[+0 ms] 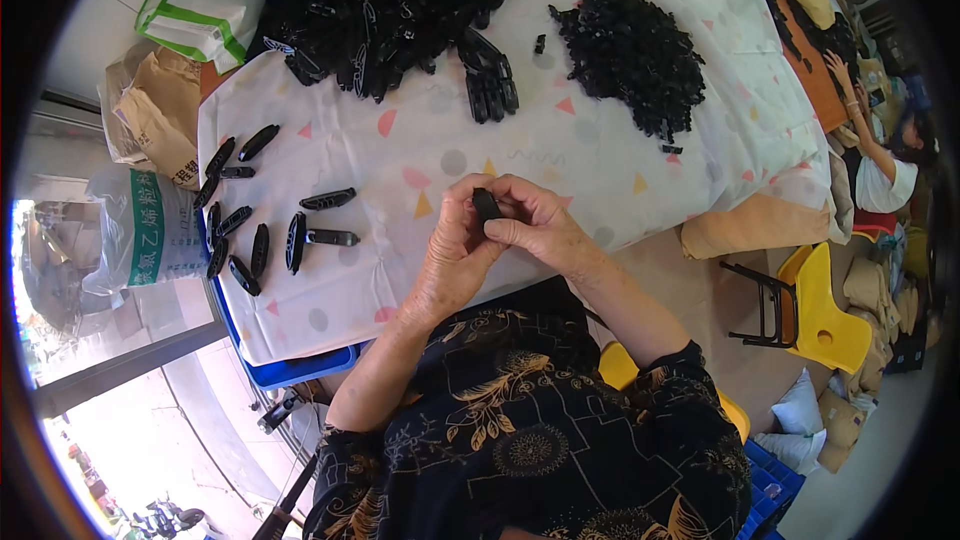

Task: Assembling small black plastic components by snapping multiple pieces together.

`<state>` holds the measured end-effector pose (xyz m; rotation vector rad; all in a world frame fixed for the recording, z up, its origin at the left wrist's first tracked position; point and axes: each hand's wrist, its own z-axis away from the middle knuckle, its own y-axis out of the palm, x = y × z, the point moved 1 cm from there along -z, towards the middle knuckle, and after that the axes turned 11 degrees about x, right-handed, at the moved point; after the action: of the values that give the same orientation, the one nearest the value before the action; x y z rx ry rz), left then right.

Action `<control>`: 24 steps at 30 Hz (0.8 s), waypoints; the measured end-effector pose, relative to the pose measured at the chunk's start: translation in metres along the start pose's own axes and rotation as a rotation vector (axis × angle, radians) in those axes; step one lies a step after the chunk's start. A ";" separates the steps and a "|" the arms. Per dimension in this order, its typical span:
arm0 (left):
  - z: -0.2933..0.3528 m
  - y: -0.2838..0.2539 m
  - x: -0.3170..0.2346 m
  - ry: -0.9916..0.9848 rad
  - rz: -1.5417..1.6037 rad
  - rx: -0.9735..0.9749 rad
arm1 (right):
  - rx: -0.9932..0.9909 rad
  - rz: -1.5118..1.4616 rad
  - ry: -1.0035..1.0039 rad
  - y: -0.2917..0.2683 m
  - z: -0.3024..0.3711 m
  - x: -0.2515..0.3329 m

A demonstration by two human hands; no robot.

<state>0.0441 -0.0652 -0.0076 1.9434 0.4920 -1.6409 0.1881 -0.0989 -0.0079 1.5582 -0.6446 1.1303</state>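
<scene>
A small black plastic part (486,204) is pinched between my two hands, above the near edge of the cloth-covered table. My left hand (452,245) grips it from the left with the fingers curled. My right hand (535,220) closes on it from the right, thumb pressed against its lower end. The fingers cover most of the part, so its full shape is hidden. To the left of my hands lie several long, rounded black plastic pieces (328,199), loosely scattered on the patterned white tablecloth (400,145).
At the back left is a large heap of long black parts (365,25); a pile of tiny black pieces (635,60) lies right of it. Bags and a brown paper sack (162,105) stand beyond the left edge. A yellow chair (825,310) and another person (885,170) are at right.
</scene>
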 end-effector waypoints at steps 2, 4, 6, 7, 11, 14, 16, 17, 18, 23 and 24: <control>-0.006 -0.006 0.001 -0.005 -0.034 -0.005 | -0.001 0.019 0.000 -0.004 -0.005 0.000; -0.013 -0.012 0.002 -0.068 -0.060 0.017 | -0.074 -0.021 0.032 -0.005 -0.010 0.002; -0.022 -0.015 -0.005 -0.060 -0.137 0.024 | -0.047 0.072 0.041 -0.014 -0.014 0.005; -0.027 -0.016 -0.010 -0.045 -0.214 0.033 | -0.020 0.172 0.046 -0.020 -0.014 0.008; -0.065 -0.055 -0.025 -0.274 -0.442 -0.076 | -0.270 0.818 -0.086 -0.073 -0.029 0.058; -0.109 -0.094 -0.029 -0.038 -0.891 -0.180 | -0.401 1.468 -0.176 -0.109 -0.056 0.093; -0.134 -0.104 -0.032 0.058 -1.076 -0.136 | -0.423 1.865 -0.220 -0.126 -0.072 0.103; -0.145 -0.106 -0.033 0.161 -1.253 -0.083 | -0.309 1.980 -0.184 -0.133 -0.079 0.106; -0.153 -0.110 -0.032 0.159 -1.252 -0.083 | -0.190 2.090 -0.148 -0.139 -0.084 0.108; -0.174 -0.116 -0.023 0.120 -1.617 0.225 | 0.012 2.193 -0.057 -0.168 -0.103 0.107; -0.176 -0.117 -0.022 0.119 -1.615 0.225 | 0.029 2.184 -0.082 -0.172 -0.103 0.105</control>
<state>0.1080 0.1365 0.0138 1.7128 2.4299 -2.4078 0.3427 0.0647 0.0117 0.2973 -2.5722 2.4007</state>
